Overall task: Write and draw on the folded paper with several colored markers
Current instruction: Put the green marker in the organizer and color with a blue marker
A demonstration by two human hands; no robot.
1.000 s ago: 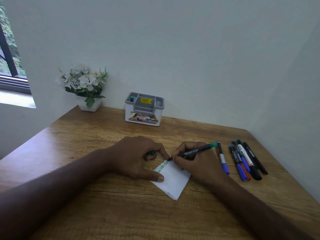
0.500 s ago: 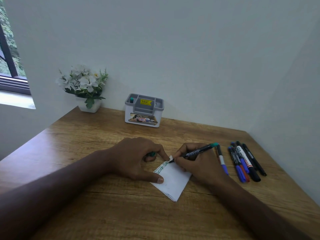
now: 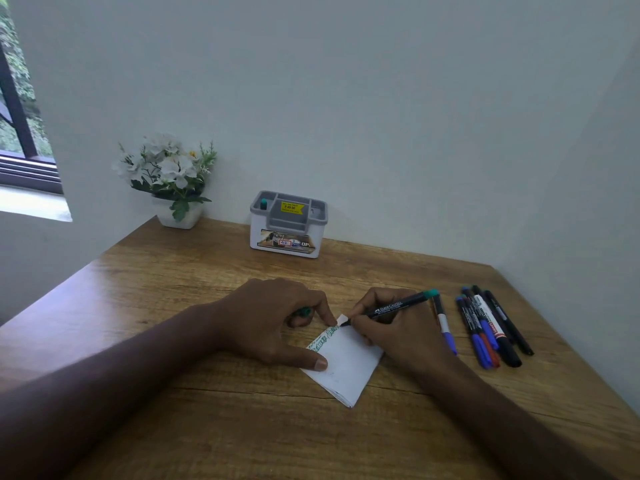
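A small folded white paper (image 3: 346, 365) lies on the wooden table (image 3: 207, 271), with green scribbles along its upper left edge. My right hand (image 3: 398, 334) grips a black marker with a green end (image 3: 398, 304), its tip touching the paper's far corner. My left hand (image 3: 277, 317) presses the paper down with thumb and forefinger, and its curled fingers hold a green marker cap (image 3: 304, 311). A blue-capped marker (image 3: 445, 323) lies just right of my right hand.
Several capped markers (image 3: 491, 327) in blue, red and black lie in a bunch at the right. A grey and white organiser box (image 3: 287, 226) stands against the back wall, with a white flower pot (image 3: 173, 181) to its left. Walls close the back and right.
The marker tip has crept a little toward the paper's far corner, lengthening the green scribble. My left hand has stayed in place.
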